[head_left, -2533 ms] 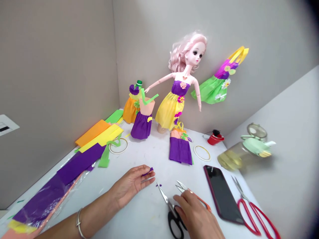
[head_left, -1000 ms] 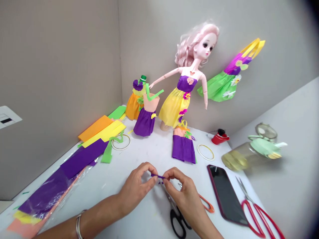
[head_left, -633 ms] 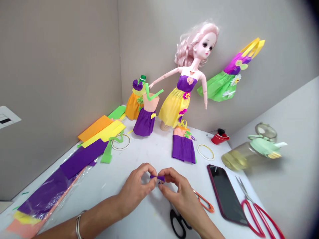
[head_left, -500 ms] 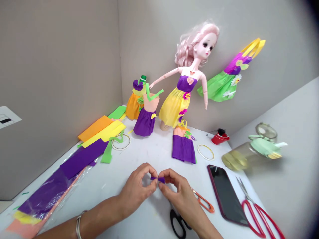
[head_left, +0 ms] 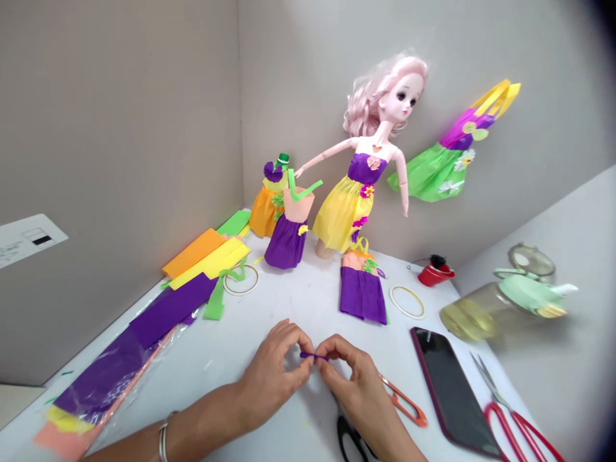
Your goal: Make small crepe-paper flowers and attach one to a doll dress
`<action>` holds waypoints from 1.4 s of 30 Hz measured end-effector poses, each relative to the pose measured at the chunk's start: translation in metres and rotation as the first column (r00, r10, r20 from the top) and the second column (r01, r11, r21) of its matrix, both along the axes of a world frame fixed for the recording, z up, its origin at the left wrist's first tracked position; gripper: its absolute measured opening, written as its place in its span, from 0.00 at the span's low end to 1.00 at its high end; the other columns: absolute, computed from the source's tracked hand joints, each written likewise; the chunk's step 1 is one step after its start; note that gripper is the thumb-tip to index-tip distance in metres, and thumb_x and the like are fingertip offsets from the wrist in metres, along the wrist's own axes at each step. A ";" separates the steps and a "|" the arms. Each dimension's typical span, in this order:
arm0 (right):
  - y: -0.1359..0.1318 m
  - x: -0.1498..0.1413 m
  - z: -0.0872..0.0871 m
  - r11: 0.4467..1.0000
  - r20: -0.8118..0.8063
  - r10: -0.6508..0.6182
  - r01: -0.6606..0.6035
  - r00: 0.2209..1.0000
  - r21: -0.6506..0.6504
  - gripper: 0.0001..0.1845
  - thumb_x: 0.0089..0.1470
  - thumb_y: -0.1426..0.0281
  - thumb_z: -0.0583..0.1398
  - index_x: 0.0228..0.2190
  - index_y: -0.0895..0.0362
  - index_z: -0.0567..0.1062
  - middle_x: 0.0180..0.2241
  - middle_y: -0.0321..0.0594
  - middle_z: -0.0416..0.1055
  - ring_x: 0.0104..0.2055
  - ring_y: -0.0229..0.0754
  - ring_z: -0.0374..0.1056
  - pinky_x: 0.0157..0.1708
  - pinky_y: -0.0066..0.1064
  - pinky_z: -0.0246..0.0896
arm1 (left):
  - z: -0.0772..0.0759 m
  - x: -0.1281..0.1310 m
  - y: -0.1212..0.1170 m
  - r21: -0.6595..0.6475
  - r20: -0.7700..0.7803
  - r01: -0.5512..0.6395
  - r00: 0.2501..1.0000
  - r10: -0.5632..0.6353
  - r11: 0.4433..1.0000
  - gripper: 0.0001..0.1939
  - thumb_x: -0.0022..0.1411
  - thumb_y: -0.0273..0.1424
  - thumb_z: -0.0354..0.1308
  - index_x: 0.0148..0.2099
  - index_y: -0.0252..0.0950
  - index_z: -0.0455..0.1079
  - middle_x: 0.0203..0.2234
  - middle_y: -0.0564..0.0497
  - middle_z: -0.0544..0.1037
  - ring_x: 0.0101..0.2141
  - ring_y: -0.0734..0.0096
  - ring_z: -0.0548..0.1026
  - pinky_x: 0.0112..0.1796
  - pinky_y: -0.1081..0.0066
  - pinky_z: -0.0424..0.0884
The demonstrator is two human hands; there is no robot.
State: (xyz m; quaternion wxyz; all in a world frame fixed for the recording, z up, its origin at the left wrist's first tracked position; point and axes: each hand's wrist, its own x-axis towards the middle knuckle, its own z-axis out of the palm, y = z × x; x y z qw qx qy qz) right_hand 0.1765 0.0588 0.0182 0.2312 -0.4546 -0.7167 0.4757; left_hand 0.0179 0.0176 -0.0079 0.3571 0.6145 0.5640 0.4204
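My left hand [head_left: 274, 372] and my right hand [head_left: 353, 388] meet just above the white table [head_left: 298, 301], fingertips pinched together. Between them they hold a tiny strip of purple crepe paper [head_left: 310, 355]. A bracelet sits on my left wrist. Under my right hand lie black-handled scissors [head_left: 353, 439] and orange thread snips [head_left: 404, 404], both partly hidden.
A pink-haired doll [head_left: 366, 173] in a purple and yellow paper dress stands at the back wall, with small paper dresses [head_left: 363, 289] around it. Crepe paper sheets [head_left: 163, 308] lie left. A phone [head_left: 450, 388], red scissors [head_left: 520, 423], tape rolls [head_left: 407, 301] and a water bottle [head_left: 500, 305] lie right.
My right hand left the scissors and joined my left hand on the purple strip. The two hands pinched it together, then drew it out slightly. The view has tilted down a little.
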 end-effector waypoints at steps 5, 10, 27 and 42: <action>0.000 0.001 0.000 1.000 -0.018 0.012 -0.012 1.000 0.003 0.06 0.53 0.69 0.58 0.27 0.57 0.72 0.28 0.36 0.71 0.34 0.41 0.65 0.36 0.30 0.58 | 0.001 -0.001 0.000 0.023 -0.027 -0.016 0.999 0.016 1.000 0.05 0.55 0.25 0.53 0.30 0.39 0.62 0.27 0.56 0.71 0.34 0.70 0.72 0.62 0.57 0.51; 0.013 0.008 0.001 0.999 -0.019 -0.024 0.025 1.000 0.046 0.16 0.60 0.61 0.54 0.26 0.57 0.71 0.22 0.35 0.68 0.28 0.40 0.64 0.31 0.30 0.58 | 0.005 -0.004 -0.002 0.157 -0.004 -0.121 0.992 0.123 0.980 0.06 0.56 0.23 0.52 0.31 0.39 0.62 0.29 0.53 0.72 0.36 0.67 0.72 0.58 0.57 0.59; 0.066 -0.139 -0.018 0.600 0.440 0.428 -0.613 0.789 0.514 0.15 0.54 0.85 0.54 0.34 0.56 0.74 0.32 0.40 0.72 0.39 0.45 0.68 0.46 0.39 0.59 | 0.024 -0.002 -0.019 0.579 0.129 -0.162 0.986 0.106 0.799 0.13 0.50 0.17 0.53 0.35 0.40 0.63 0.28 0.51 0.72 0.36 0.64 0.74 0.42 0.62 0.71; -0.014 0.005 0.000 0.884 -0.427 -0.268 0.043 0.863 -0.466 0.20 0.50 0.59 0.66 0.42 0.57 0.76 0.21 0.34 0.68 0.23 0.38 0.65 0.29 0.31 0.58 | 0.012 -0.012 0.002 -0.244 0.571 -0.119 0.784 0.242 0.962 0.09 0.59 0.38 0.56 0.34 0.37 0.66 0.27 0.55 0.70 0.32 0.69 0.69 0.37 0.72 0.66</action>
